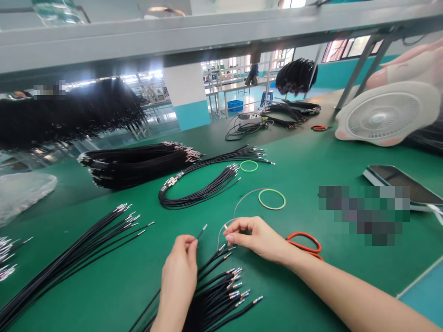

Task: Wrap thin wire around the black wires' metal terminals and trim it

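My left hand (180, 265) is closed in a pinch on a black cable (200, 233), just behind its metal tip, which points up and to the right. My right hand (249, 234) is also closed, its thumb and forefinger pinching a thin wire (236, 208) that curves away toward a pale green ring (272, 199). A small light-coloured bit shows at these fingertips; its kind is unclear. Below both hands lies a bundle of black cables (221, 295) with metal ends, partly hidden by my left hand and wrist.
More black cables (76, 258) lie at left. Behind are a tied cable bundle (194, 203), a thick coil (138, 166) and a smaller green ring (248, 166). Orange rings (304, 240) lie beside my right forearm. A phone (408, 182) and fan (384, 115) stand right; a shelf (207, 34) crosses above.
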### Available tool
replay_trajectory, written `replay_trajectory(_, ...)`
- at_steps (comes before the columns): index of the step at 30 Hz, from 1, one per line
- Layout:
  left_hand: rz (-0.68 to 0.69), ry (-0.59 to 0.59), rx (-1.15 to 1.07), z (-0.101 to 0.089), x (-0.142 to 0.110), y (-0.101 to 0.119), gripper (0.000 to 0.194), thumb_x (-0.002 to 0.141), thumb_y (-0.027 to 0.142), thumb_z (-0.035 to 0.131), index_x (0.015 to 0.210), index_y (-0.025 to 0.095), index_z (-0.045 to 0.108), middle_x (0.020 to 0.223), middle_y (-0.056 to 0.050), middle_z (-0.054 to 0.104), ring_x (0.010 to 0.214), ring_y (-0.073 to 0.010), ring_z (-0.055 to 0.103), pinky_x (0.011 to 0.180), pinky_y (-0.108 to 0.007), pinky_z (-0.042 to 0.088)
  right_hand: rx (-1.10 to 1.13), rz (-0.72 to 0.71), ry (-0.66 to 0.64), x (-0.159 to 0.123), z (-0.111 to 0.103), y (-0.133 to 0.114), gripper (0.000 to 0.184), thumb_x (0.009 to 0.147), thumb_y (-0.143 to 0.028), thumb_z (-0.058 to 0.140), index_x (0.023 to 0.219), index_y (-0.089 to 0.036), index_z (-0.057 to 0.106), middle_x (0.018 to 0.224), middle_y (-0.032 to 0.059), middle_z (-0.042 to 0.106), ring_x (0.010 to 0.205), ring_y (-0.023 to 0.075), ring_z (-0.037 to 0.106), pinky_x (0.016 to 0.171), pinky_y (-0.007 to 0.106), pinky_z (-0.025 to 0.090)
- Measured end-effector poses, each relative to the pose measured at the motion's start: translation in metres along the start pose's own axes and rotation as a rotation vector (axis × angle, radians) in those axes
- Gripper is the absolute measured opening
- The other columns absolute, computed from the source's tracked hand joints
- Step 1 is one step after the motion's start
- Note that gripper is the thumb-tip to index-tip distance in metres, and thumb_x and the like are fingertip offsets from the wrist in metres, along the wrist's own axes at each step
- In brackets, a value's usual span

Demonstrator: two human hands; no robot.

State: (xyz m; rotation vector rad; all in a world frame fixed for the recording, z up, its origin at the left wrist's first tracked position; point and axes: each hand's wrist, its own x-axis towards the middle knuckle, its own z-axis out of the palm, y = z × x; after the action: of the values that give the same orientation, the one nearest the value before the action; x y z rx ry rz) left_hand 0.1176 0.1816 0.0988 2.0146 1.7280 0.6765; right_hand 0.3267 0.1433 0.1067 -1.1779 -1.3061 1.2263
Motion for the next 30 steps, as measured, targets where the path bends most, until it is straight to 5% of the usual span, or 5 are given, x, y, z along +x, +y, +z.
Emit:
replay_trajectory(8, 0.087, -0.017, -0.453, 0.004, -0.024, 0.019, 0.031, 0.082, 0.048, 0.062, 0.092, 0.020, 0.072, 0.087, -0.005, 0.068, 0.077, -0.0186, 0.065, 0.068, -0.027, 0.052, -0.324, -0.191, 0.018, -0.009, 0.013, 0.000, 0.012, 0.081, -0.032, 0.071, 0.082, -0.020, 0.072, 0.078, 0.0007, 0.072, 0.078, 0.0168, 0.065, 0.081, 0.031, 0.047)
replay_trajectory(11, 0.124, -0.068, -0.525, 0.003, -0.024, 0.020, 0.031, 0.083, 0.045, 0.062, 0.097, 0.021, 0.074, 0.084, -0.004, 0.069, 0.076, -0.0183, 0.065, 0.065, -0.026, 0.052, -0.451, -0.282, 0.002, -0.012, 0.015, 0.001, 0.008, 0.085, -0.028, 0.068, 0.083, -0.021, 0.071, 0.078, 0.0000, 0.073, 0.078, 0.0161, 0.064, 0.083, 0.031, 0.044)
replay_trajectory(19, 0.077, 0.014, -0.621, -0.001, -0.024, 0.030, 0.038, 0.075, 0.055, 0.066, 0.084, 0.019, 0.075, 0.067, -0.002, 0.065, 0.069, -0.0190, 0.064, 0.065, -0.029, 0.053, -0.559, -0.401, -0.036, -0.013, 0.013, 0.010, 0.003, 0.087, -0.022, 0.068, 0.086, -0.022, 0.070, 0.081, 0.0003, 0.073, 0.085, 0.0170, 0.062, 0.089, 0.034, 0.040)
replay_trajectory(25, 0.042, -0.061, -0.660, -0.002, -0.029, 0.027, 0.035, 0.074, 0.053, 0.069, 0.079, 0.018, 0.074, 0.067, -0.002, 0.064, 0.069, -0.0187, 0.063, 0.064, -0.028, 0.051, -0.419, -0.287, -0.087, -0.015, 0.011, -0.001, 0.024, 0.093, -0.041, 0.057, 0.090, -0.021, 0.072, 0.085, 0.0027, 0.072, 0.087, 0.0179, 0.061, 0.088, 0.033, 0.042)
replay_trajectory(30, 0.043, -0.296, -0.664, -0.012, -0.027, 0.019, 0.024, 0.079, 0.043, 0.069, 0.080, 0.020, 0.073, 0.077, -0.002, 0.064, 0.077, -0.0178, 0.062, 0.069, -0.026, 0.049, -0.074, -0.155, -0.284, -0.012, 0.010, -0.004, 0.041, 0.099, -0.047, 0.040, 0.108, -0.018, 0.068, 0.098, 0.0067, 0.069, 0.094, 0.0178, 0.062, 0.087, 0.031, 0.047)
